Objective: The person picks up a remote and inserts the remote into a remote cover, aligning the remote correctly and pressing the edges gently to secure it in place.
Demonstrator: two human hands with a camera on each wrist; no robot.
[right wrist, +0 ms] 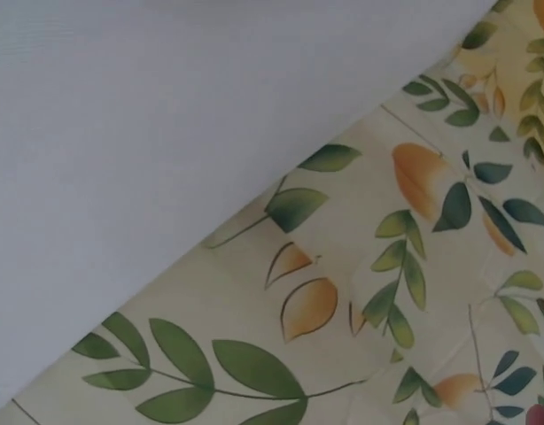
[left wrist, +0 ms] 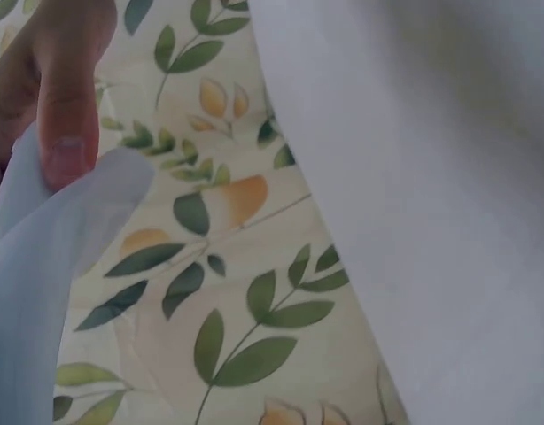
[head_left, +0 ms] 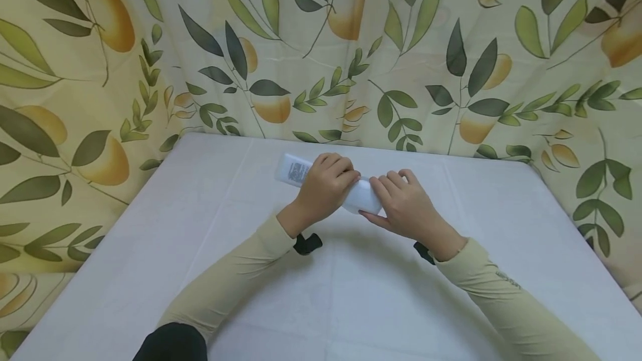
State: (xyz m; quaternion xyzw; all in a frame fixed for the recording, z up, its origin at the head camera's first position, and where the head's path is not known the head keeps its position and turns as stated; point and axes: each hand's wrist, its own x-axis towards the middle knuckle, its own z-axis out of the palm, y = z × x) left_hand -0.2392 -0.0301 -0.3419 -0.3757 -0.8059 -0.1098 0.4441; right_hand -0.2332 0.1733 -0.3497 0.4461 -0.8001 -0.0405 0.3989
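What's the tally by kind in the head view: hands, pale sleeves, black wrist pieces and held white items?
Hands: 2 (left hand, right hand)
Pale sleeves: 2
Black wrist pieces: 2
Held white item: 1, partly hidden
Total: 7

Leaf-and-fruit patterned curtain (head_left: pixel 321 77) behind a white-covered table (head_left: pixel 361 294)

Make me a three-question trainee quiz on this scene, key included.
1. How many hands grip the white item?
2. Fill in: in the head view, the item's printed patch is nearer the ____ hand.
3. The backdrop is: A) plain; B) striped; C) leaf-patterned.

Key:
1. Two: left hand and right hand.
2. Left.
3. C.
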